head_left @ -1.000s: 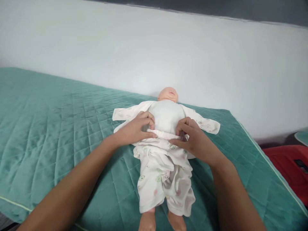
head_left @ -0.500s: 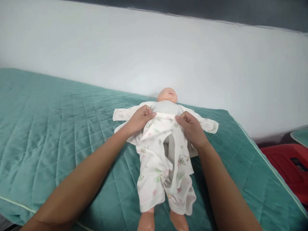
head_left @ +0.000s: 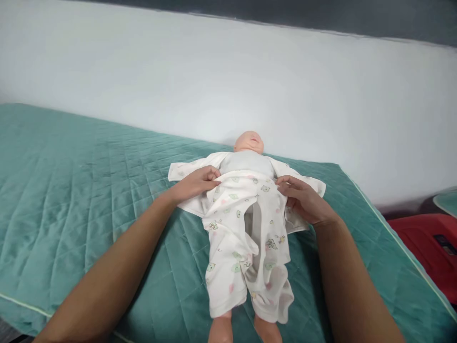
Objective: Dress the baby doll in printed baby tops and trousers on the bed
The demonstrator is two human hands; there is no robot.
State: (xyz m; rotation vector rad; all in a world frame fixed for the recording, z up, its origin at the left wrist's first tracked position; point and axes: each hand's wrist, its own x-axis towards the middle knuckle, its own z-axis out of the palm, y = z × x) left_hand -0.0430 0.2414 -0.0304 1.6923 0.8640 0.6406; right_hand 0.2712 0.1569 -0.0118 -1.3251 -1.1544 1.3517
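Observation:
A baby doll (head_left: 249,141) lies on its back, its feet pointing toward me. It has on white baby pants (head_left: 232,228) printed with small animals, with an open split at the crotch. A white baby shirt (head_left: 194,206) is spread open beneath it, sleeves out to both sides, baring the grey torso. My left hand (head_left: 196,184) pinches the pants' waistband at the left hip. At the opposite hip, my right hand (head_left: 303,196) has its thumb and fingers closed on the waistband's right edge; its fingertips are partly hidden.
A green quilted cover (head_left: 107,200) lies under the doll and reaches back to a white wall (head_left: 214,76). Past the cover's right edge stands a red plastic object (head_left: 424,243), perhaps a stool.
Both hands have moved outward from the front of the waistband to the hips and slightly toward me. The waistband is spread wider and rests across the doll's belly.

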